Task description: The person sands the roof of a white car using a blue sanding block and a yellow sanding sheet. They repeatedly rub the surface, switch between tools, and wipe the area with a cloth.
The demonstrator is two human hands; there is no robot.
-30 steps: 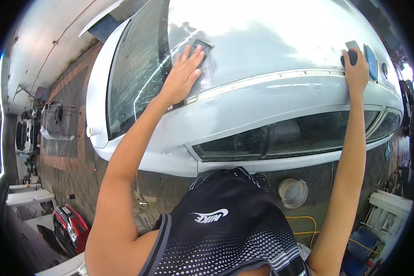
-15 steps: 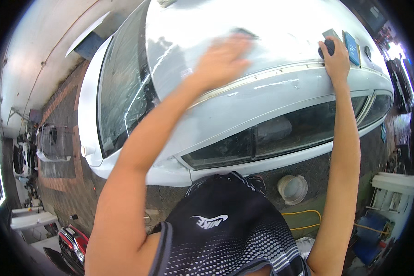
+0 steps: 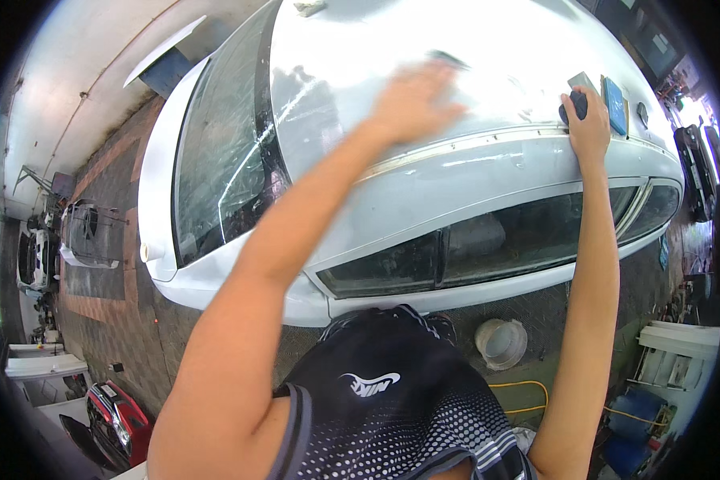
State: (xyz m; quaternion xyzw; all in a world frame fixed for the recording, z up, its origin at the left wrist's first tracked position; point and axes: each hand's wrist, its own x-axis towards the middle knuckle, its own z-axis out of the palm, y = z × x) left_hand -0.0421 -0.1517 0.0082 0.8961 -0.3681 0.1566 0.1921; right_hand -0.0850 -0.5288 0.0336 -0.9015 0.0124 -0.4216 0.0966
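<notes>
A pale car roof point(image 3: 352, 56) with a dull, wet-looking sheen and grey patches spreads in front of me. My left hand point(image 3: 416, 102) lies over it, smeared by motion, with a thin dark flat pad point(image 3: 449, 59) showing at the fingertips. Most of that pad is hidden beneath the hand. Farther right, my right hand point(image 3: 590, 132) curls its fingers around a black rounded sponge point(image 3: 574, 106) at the roof's near edge. Just beyond this hand sit a grey block point(image 3: 581, 82) and a flat blue pack point(image 3: 614, 106).
A small dark piece point(image 3: 641, 114) rests right of the pack, and a pale lump point(image 3: 309, 7) at the roof's far side. The side windows point(image 3: 512, 228) run below the roof edge. On the floor are a whitish bucket point(image 3: 501, 344) and a yellow hose point(image 3: 524, 410).
My left hand has slid a little to the right across the roof, along with the dark pad. The right hand keeps its grip on the sponge in the same place. My view has shifted slightly.
</notes>
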